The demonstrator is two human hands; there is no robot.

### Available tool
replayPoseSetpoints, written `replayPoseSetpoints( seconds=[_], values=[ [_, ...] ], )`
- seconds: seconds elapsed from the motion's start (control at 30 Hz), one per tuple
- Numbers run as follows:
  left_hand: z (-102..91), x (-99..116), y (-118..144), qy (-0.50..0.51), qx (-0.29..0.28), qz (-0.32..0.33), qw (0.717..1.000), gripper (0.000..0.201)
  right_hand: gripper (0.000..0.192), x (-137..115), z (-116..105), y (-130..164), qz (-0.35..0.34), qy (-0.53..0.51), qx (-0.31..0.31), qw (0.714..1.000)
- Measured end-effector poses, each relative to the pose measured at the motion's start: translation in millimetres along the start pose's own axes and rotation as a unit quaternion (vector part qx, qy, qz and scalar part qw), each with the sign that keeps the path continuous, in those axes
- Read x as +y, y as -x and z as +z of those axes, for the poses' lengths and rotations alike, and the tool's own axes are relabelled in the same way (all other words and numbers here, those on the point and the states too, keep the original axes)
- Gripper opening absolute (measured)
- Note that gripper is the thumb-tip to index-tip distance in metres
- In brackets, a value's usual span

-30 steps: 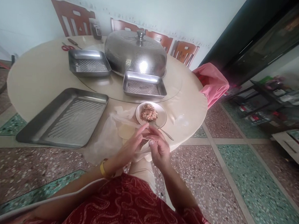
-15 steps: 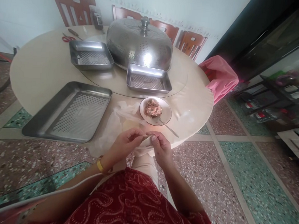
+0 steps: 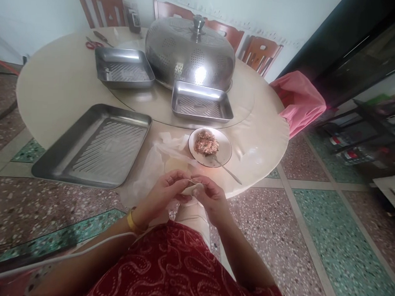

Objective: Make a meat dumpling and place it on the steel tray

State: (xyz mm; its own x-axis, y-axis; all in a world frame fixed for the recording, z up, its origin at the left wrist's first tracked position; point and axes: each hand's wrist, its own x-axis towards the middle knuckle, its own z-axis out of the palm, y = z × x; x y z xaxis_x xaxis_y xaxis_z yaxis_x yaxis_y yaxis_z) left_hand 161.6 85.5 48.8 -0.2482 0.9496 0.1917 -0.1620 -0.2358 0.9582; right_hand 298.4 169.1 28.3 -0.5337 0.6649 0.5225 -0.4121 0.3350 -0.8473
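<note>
Left hand [image 3: 167, 191]: closed in a fingertip pinch on the left end of a pale wrapper [image 3: 193, 185].
Right hand [image 3: 215, 199]: likewise pinched, on the right end.
Wrapper: thin, folded, held between both hands at the tabletop's [image 3: 56, 85] near edge; partly covered by fingers.
Translucent sheet [image 3: 144, 178]: crumpled, overhanging the near edge; with a pale disc [image 3: 177, 165] beside the fingers.
Plate [image 3: 226, 145]: white, dark-rimmed, near the near edge; bearing chopped mixture [image 3: 206, 142] and a metal utensil [image 3: 231, 171], handle toward the near-right edge.
Large tray [image 3: 104, 148]: ribbed, overhanging the near-left edge.
Small trays, two [image 3: 202, 106] [image 3: 125, 70]: ribbed, mid-tabletop.
Domed cover [image 3: 188, 56]: perforated metal, knobbed, behind the small trays.
Scissors [image 3: 93, 44]: red-handled, toward the far-left edge.
Jar [image 3: 134, 21]: dark, at the far edge.
</note>
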Motion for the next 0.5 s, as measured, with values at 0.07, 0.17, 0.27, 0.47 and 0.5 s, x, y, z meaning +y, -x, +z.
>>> replayPoseSetpoints(
  seconds=[0.07, 0.17, 0.27, 0.47, 0.5],
  values=[
    [-1.1, 1, 0, 0.001, -0.004, 0.008, 1.0, 0.027, 0.021, 2, 0, 0, -0.023, 0.013, 0.008, 1.0],
    [-3.2, 5, 1, -0.032, -0.008, 0.035, 0.999, 0.028, 0.018, 3, 0, 0, -0.04, 0.02, 0.023, 0.999],
    [-5.4, 9, 1, -0.09, 0.004, 0.057, 0.994, 0.027, 0.014, 4, 0, 1, -0.066, 0.029, 0.026, 0.997],
    [-4.5, 13, 1, -0.199, 0.006, 0.134, 0.971, 0.014, 0.007, 1, 0, 3, -0.113, 0.097, -0.012, 0.989],
    [-4.2, 13, 1, -0.215, 0.002, 0.15, 0.965, 0.013, 0.007, 0, 0, 3, -0.117, 0.106, -0.016, 0.987]
  ],
)
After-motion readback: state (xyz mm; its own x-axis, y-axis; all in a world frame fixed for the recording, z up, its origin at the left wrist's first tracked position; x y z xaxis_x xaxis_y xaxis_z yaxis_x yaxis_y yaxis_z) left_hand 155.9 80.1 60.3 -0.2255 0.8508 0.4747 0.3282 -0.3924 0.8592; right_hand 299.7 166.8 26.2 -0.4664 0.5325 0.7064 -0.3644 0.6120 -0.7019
